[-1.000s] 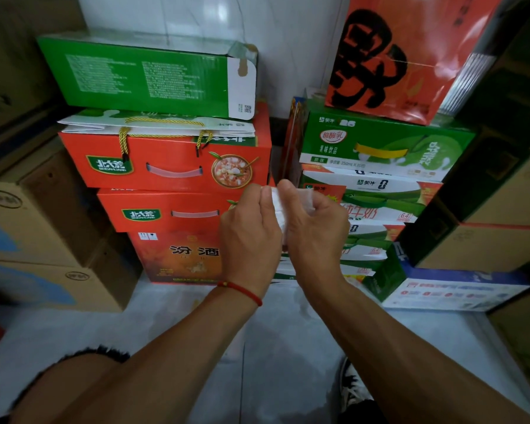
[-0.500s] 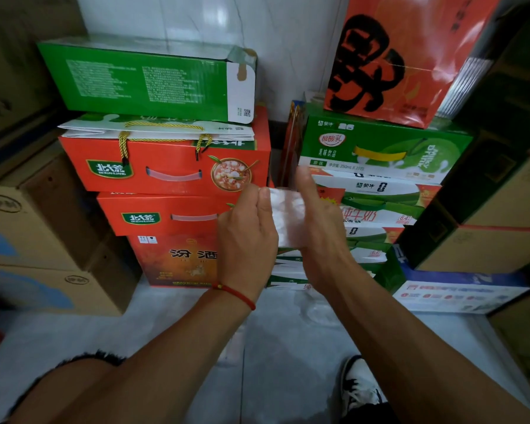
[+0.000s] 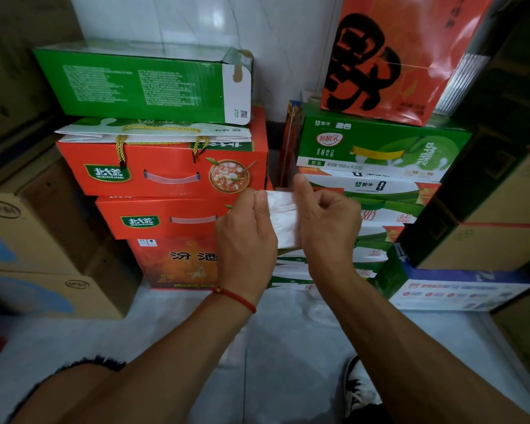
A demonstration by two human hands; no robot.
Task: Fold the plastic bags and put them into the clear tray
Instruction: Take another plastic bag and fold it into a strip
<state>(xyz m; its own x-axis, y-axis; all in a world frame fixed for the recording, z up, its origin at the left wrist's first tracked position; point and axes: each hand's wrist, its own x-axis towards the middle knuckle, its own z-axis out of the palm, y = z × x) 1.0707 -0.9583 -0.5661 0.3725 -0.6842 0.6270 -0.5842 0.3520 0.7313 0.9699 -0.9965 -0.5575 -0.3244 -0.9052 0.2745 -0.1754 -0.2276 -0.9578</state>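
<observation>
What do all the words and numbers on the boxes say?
"北大荒": green logo on the upper red box and on the lower red box.
"汾酒": orange box.
"酸酸乳", "乳味饮品", "250mL X 20": green milk carton.
"6.4": white-and-green carton.
One big black brush character, which I cannot read for sure: red gift bag.
Fine print on the top green box and blue-white box: too small to read.

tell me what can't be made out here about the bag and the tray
Head view only:
- Clear tray: not in frame, so its place and contents are unknown.
- Plastic bag: its edges are covered by the left hand and right hand, so the fold count is unclear.
- Small print on the green box: too small.
</observation>
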